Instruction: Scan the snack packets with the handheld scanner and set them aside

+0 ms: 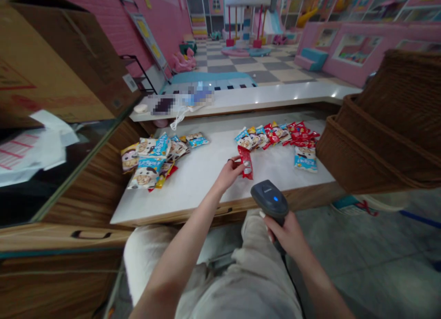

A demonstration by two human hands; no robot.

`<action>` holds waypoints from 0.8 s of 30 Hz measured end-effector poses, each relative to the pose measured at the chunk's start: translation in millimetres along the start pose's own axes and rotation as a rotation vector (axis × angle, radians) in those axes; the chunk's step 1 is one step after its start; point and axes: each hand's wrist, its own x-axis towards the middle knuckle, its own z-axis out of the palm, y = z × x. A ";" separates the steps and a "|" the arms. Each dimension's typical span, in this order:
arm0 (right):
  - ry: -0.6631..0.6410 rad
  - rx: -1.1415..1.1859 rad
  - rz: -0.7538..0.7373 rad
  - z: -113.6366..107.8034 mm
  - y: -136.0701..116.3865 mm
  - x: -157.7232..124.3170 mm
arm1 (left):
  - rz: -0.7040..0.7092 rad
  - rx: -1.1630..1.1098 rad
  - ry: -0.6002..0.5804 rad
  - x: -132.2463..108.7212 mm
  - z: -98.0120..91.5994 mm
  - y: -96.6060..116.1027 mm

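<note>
My left hand point(230, 173) is at the middle of the white desk top point(203, 181), its fingers closed on the edge of a small red snack packet point(245, 162). My right hand point(287, 231) grips a dark barcode scanner point(269, 198) near the desk's front edge, above my lap. A blue light glows on top of the scanner, and its head points towards the red packet. Beyond the packet, several blue, yellow and red snack packets point(272, 134) lie in an overlapping row. One blue-and-white packet point(305, 159) lies apart at the right. More packets point(148, 165) are piled at the left.
Brown wicker baskets point(386, 139) stand at the right end of the desk. A large cardboard box point(65, 57) and white papers point(31, 149) rest on a dark counter at the left. Along the back runs a raised white ledge point(275, 94) with a white cable point(177, 119).
</note>
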 end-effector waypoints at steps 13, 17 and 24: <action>0.184 0.061 0.053 -48.7 1.9 -15.7 | -0.087 0.872 -0.117 101.8 197.0 13.7; 0.212 0.072 0.056 -51.3 2.9 -15.0 | -0.162 0.768 -0.142 109.6 215.9 7.1; 0.174 0.040 0.039 -42.1 -2.8 -12.2 | -0.065 0.539 -0.070 87.3 176.5 6.4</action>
